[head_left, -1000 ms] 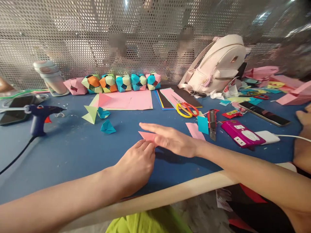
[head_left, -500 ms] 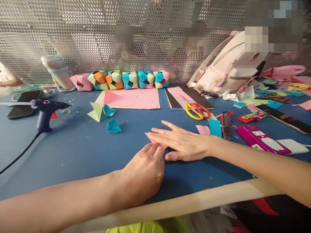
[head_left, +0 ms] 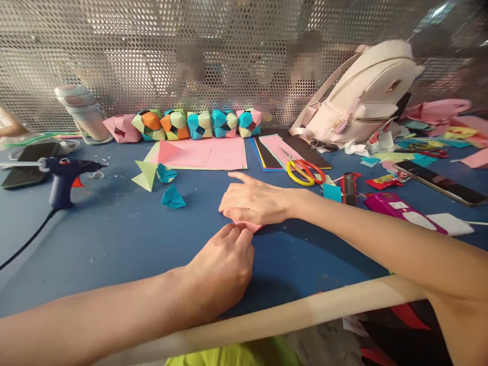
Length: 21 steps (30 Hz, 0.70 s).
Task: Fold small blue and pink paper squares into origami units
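Observation:
A small folded pink paper (head_left: 248,225) lies on the blue table (head_left: 114,239), mostly covered by my hands. My left hand (head_left: 221,269) is curled, its fingertips pinching the paper's near edge. My right hand (head_left: 253,201) rests on top of the paper with fingers bent down and the index finger stretched out to the left, pressing it against the table.
A row of coloured paper cubes (head_left: 198,124) stands at the back, pink sheets (head_left: 206,153) before it. Folded paper bits (head_left: 173,197), a glue gun (head_left: 63,173), scissors (head_left: 303,172), a cutter (head_left: 348,182), a pink power strip (head_left: 396,211), a backpack (head_left: 362,96) surround the hands. People sit behind the mesh.
My right hand went from lying flat with spread fingers to a bent, pressing pose on the pink paper, shifted slightly left. My left hand kept its pinch at the near edge.

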Tool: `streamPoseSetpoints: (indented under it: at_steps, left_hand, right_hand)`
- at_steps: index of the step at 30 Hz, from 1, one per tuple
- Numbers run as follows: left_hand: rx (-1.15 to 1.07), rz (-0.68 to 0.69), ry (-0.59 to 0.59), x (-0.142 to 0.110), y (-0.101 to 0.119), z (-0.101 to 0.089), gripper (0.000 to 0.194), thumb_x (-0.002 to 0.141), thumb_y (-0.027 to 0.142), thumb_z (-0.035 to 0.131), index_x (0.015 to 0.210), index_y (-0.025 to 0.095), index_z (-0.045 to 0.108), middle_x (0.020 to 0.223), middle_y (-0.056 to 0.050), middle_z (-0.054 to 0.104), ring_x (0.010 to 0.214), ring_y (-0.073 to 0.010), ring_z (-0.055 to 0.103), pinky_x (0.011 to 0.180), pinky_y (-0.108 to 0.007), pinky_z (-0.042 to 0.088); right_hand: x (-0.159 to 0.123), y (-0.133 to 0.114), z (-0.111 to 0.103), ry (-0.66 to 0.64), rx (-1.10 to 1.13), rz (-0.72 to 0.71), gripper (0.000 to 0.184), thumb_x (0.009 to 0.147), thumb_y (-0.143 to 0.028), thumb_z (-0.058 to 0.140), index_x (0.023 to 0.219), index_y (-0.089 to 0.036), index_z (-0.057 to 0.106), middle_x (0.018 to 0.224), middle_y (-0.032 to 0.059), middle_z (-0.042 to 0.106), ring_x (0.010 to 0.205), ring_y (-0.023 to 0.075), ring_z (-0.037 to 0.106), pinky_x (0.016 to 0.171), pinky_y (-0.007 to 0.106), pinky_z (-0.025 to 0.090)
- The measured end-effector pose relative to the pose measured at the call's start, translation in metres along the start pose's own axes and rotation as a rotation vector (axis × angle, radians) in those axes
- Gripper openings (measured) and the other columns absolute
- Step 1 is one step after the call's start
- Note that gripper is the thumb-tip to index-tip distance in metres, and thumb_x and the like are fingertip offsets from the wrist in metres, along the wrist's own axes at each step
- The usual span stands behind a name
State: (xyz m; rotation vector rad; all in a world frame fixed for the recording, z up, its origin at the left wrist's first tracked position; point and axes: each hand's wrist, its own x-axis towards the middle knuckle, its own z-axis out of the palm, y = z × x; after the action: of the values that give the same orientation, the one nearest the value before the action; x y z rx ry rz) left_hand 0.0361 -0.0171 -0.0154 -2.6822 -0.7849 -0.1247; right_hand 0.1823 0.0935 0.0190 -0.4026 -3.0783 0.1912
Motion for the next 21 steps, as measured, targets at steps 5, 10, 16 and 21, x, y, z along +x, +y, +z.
streamPoseSetpoints:
  at_steps: [5,10,16,21]
  left_hand:
    - [-0.037,-0.014,0.012,-0.001,-0.001,0.000,0.021,0.077,0.006,0.042,0.079,0.009,0.063,0.080,-0.013,0.060,0.079,-0.0247,0.057,0.077,-0.040,0.051]
    - [-0.060,-0.014,-0.019,0.000,-0.002,-0.001,0.018,0.077,0.006,0.044,0.074,0.012,0.061,0.077,-0.010,0.059,0.075,-0.0230,0.056,0.071,-0.038,0.052]
    - [-0.073,-0.021,-0.007,0.003,-0.004,-0.003,0.017,0.078,0.006,0.045,0.073,0.013,0.060,0.078,-0.010,0.058,0.076,-0.0223,0.056,0.071,-0.037,0.052]
    - [-0.079,-0.014,-0.017,0.002,-0.005,-0.007,0.017,0.078,0.007,0.045,0.069,0.014,0.058,0.078,-0.010,0.058,0.079,-0.0232,0.057,0.070,-0.037,0.051]
  right_hand:
    - [-0.025,-0.002,0.013,-0.003,0.068,0.053,0.049,0.099,-0.041,0.020,0.129,-0.018,0.052,0.131,0.0050,0.057,0.127,0.0217,0.043,0.115,0.051,0.005]
    - [-0.080,-0.001,0.033,-0.077,0.106,0.145,0.070,0.092,-0.057,0.032,0.148,-0.019,0.014,0.154,0.0078,0.020,0.143,0.0257,0.014,0.115,0.054,0.001]
    - [-0.121,0.001,0.029,-0.043,0.002,0.279,0.070,0.090,-0.060,0.036,0.147,-0.023,0.019,0.152,0.0065,0.028,0.143,0.0297,0.016,0.112,0.061,0.006]
    - [-0.106,-0.023,0.028,0.141,-0.056,0.355,0.071,0.092,-0.058,0.029,0.147,-0.015,0.018,0.152,0.0129,0.024,0.143,0.0268,0.018,0.114,0.058,0.014]
